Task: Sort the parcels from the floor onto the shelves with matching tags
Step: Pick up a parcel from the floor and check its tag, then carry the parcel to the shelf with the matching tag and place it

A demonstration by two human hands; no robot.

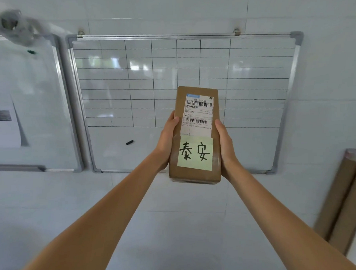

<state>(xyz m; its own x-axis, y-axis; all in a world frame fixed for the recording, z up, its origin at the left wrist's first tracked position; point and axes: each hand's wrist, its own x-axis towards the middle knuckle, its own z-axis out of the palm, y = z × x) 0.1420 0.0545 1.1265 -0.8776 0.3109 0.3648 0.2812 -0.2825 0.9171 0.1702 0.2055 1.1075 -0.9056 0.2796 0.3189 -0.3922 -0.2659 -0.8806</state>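
A brown cardboard parcel [194, 134] is being held up at arm's length in front of a gridded whiteboard [130, 79] on a tiled wall, with its labelled face turned toward the camera. It is being gripped by 2 hands: the left hand [167, 143] is being pressed along the left long edge with the thumb lying on the front face, and the right hand [226, 149] is being pressed along the right long edge, its thumb also on the front. The remaining fingers are hidden behind the box, so how far they are curled cannot be told.

A printed shipping label [198, 113] is being shown on the upper half, and a pale green sticky note [195, 154] with 2 handwritten characters is being shown below it. No shelf and no floor pile are being shown in this view, so the tag is probably being read before a shelf is chosen.

The parcel is being judged stiff, flat-sided and fairly light, since it is being carried far from the body without visible strain. The taped cardboard may be somewhat slick, so the long edges are being judged the best hold, with the note left uncovered and unrubbed.

A second whiteboard [24, 100] and cardboard tubes [345, 199] are standing apart from it.
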